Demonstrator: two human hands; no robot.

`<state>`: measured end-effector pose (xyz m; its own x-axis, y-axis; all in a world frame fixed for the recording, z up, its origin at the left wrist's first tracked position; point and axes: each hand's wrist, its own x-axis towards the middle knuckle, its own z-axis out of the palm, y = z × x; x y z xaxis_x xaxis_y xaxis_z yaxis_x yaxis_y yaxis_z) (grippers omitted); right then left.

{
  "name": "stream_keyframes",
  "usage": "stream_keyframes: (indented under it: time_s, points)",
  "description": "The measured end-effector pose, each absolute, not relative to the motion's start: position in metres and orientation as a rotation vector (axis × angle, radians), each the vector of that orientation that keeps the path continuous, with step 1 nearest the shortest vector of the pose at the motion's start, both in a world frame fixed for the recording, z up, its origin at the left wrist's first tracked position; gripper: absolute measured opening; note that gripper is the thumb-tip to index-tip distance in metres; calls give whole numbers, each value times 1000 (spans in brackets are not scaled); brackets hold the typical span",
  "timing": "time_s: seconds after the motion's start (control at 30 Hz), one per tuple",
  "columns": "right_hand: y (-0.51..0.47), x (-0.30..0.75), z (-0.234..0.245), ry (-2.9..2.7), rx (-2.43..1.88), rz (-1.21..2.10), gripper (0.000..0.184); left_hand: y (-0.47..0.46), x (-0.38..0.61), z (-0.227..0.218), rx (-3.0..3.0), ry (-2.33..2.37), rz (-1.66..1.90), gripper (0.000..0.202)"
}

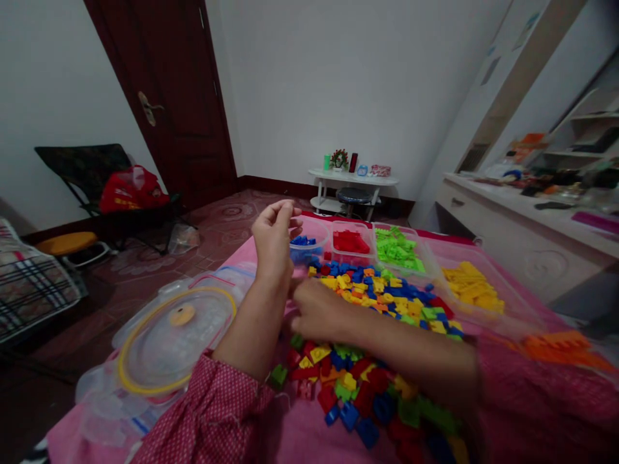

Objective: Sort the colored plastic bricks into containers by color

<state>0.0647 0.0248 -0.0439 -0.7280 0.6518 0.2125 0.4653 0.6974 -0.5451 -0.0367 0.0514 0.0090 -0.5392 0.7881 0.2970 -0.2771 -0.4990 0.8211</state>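
Note:
A heap of mixed coloured plastic bricks [382,303] lies on a pink cloth [300,438]. My left hand [273,237] is raised over the clear tub of blue bricks [305,246], fingers curled together in a pinch; whatever it holds is too small to see. My right hand [315,310] reaches across low into the near-left side of the heap, fingers bent down among the bricks, what they grip hidden. Behind the heap stand tubs of red bricks [351,241], green bricks [397,248] and yellow bricks [472,289].
Stacked clear lids [164,341], one with a yellow ring, lie at the left on the cloth. Orange bricks [561,345] sit at the right. Beyond are a dark door [164,96], a folding chair with a red bag [126,188], a small white table [352,183] and a cluttered counter [532,206].

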Motion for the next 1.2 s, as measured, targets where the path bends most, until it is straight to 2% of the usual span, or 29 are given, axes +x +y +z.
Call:
stream_keyframes:
  time_s: [0.1,0.23,0.43,0.53,0.73,0.87,0.97,1.1,1.2]
  points:
    - [-20,56,-61,-2775,-610,501,31,46,-36,17,925,965,2062,25]
    - [-42,64,-77,-2860,-483,103,29,42,-30,20,994,961,2012,26]
    - [-39,91,-64,-2894,-661,-103,21,54,-24,1,1097,1052,1870,26]
    - [-33,109,-48,-2869,-915,-45,17,63,-25,-16,1278,1252,1709,23]
    - [-22,150,-36,-2590,-1253,187,9,68,-28,-45,1901,1878,1111,12]
    - [-13,178,-39,-2455,-1317,281,8,68,-22,-54,2025,1698,943,14]
    - [-7,198,-38,-2455,-1353,271,15,68,-19,-58,2060,1547,871,12]
    - [-2,219,-31,-2481,-1395,363,26,66,-22,-61,2121,1474,785,29]
    - [0,223,-24,-2390,-1413,481,22,67,-22,-63,2169,1496,780,27]
